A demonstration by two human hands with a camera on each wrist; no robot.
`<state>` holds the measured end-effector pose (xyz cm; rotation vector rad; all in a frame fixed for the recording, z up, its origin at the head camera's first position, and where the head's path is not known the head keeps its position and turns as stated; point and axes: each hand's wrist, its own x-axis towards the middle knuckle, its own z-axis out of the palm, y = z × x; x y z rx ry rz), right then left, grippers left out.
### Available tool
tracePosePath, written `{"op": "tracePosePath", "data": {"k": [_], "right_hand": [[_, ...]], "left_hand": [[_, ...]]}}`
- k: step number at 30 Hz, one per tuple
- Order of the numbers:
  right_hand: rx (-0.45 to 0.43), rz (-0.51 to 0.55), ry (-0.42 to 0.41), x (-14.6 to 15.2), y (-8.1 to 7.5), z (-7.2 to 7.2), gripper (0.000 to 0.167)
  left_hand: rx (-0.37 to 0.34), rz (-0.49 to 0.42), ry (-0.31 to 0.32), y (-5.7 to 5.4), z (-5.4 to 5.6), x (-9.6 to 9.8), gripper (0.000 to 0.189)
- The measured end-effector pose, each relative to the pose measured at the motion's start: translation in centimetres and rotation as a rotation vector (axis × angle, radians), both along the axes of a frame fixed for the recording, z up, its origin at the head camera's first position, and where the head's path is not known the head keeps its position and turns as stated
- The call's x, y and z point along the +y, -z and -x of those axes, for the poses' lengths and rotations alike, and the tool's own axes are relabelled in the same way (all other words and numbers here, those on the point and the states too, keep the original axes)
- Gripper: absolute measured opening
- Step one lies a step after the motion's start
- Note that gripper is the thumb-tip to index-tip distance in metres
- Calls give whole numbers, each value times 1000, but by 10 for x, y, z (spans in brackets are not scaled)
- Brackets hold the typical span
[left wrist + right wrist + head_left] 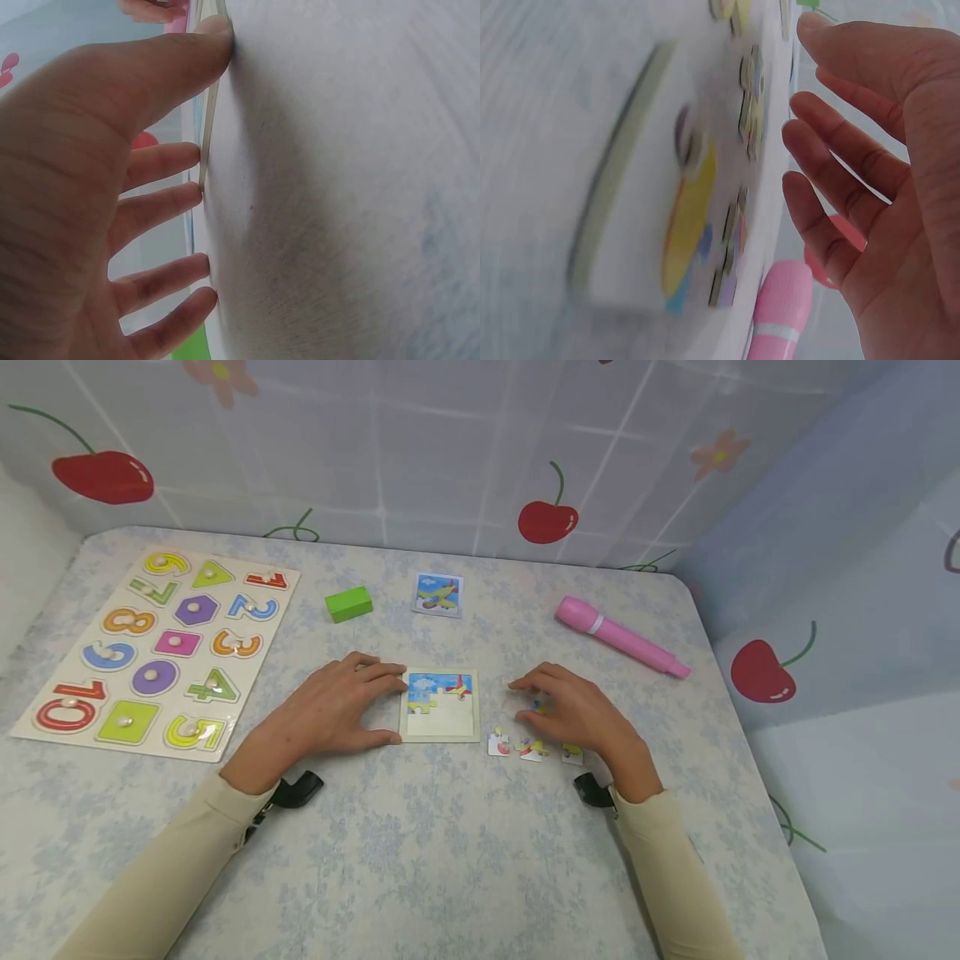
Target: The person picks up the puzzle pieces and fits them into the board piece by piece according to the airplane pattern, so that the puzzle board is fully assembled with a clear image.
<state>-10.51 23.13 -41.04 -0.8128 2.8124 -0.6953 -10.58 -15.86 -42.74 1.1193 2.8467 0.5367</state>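
A small square puzzle tray [441, 742] lies in the middle of the table, its upper part and left side filled with pieces of a plane-and-sky picture. My left hand [337, 706] rests at the tray's left side, thumb and fingertips against its edge and fingers nearly straight. My right hand [573, 710] hovers right of the tray over loose pieces, fingers spread and loosely bent, with nothing between them. Below it lie a puzzle piece [498, 744], a second piece [532, 749] and a third piece [572, 754]; another is partly hidden under the hand. One piece [694, 214] looms large in the right wrist view.
A number-and-shape peg board [168, 643] lies at the left. Behind the tray are a green block [348, 604] and a plane picture card [438, 594]. A pink cylindrical object [622, 635] lies at the back right. A cherry-print curtain [450, 460] hangs along the table's back.
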Motion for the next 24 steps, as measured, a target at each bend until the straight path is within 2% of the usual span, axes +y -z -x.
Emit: {"op": "tracePosePath", "data": {"k": [24], "right_hand": [[-27, -56, 20, 25, 1, -12, 39]], "left_hand": [[-7, 3, -10, -1, -1, -1, 73]]}}
